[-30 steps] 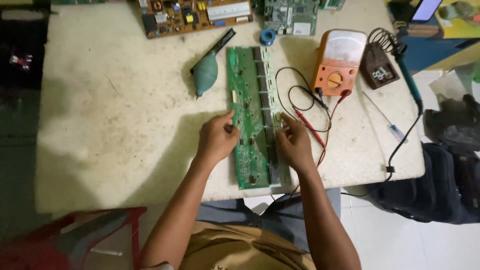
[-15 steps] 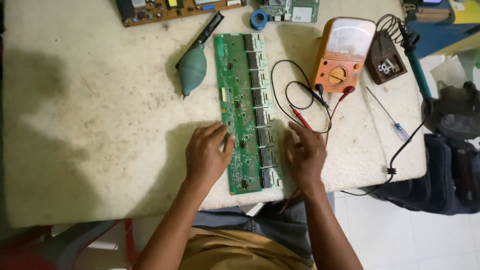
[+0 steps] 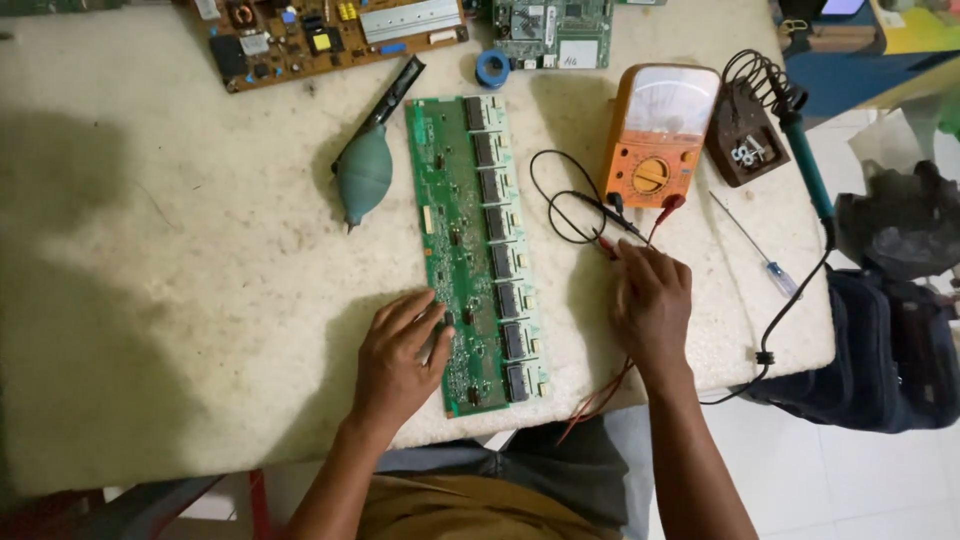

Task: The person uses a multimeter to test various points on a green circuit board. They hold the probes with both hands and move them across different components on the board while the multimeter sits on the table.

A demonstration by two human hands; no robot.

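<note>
A long green circuit board [image 3: 470, 250] lies lengthwise on the pale worktable [image 3: 200, 300]. My left hand [image 3: 400, 355] rests flat on its near left edge, fingers spread. My right hand [image 3: 652, 305] is to the right of the board, fingers curled over the red and black test probes [image 3: 612, 243]. The probes' black leads [image 3: 560, 195] loop back to an orange analogue multimeter [image 3: 655, 135]. Red wire [image 3: 600, 400] trails out under my right wrist and over the table's front edge.
A teal blower bulb [image 3: 363, 175] lies left of the board. A brown circuit board [image 3: 330, 30], a smaller green one [image 3: 545, 30] and a blue ring [image 3: 491, 68] sit at the back. A soldering iron [image 3: 805, 165], its stand [image 3: 745, 140] and a screwdriver [image 3: 750, 245] are right. A black bag [image 3: 890, 350] stands beside the table.
My right hand has left the board's right edge and moved right onto the test probes. My left hand stays at the board's near left edge.
</note>
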